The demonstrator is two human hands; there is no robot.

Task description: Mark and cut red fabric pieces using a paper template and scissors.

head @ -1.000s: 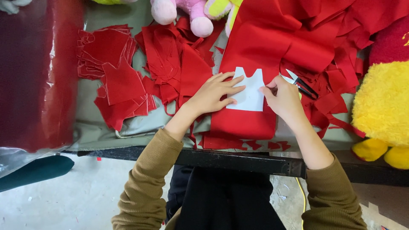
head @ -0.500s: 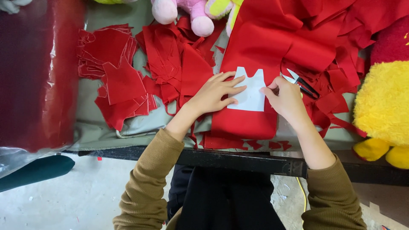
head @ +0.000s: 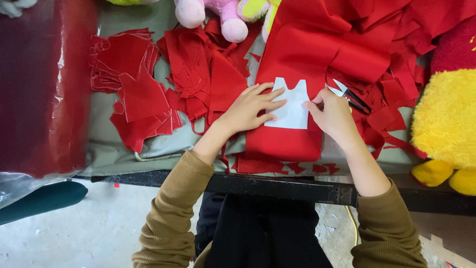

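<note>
White paper template (head: 292, 106) lies under our spread left fingers (head: 267, 97); our right hand (head: 333, 115) seems to pinch its nearer right edge.

White paper template (head: 292, 106) lies flat on folded red felt (head: 297, 64).

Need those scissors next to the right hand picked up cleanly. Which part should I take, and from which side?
Probably the dark handles of the scissors, coming from the lower right. They lie flat on the red fabric with the pale blades pointing up-left toward the white paper pattern, and the handles trail away to the right. The right hand sits just below the blades, so the handle end looks freer.
</note>
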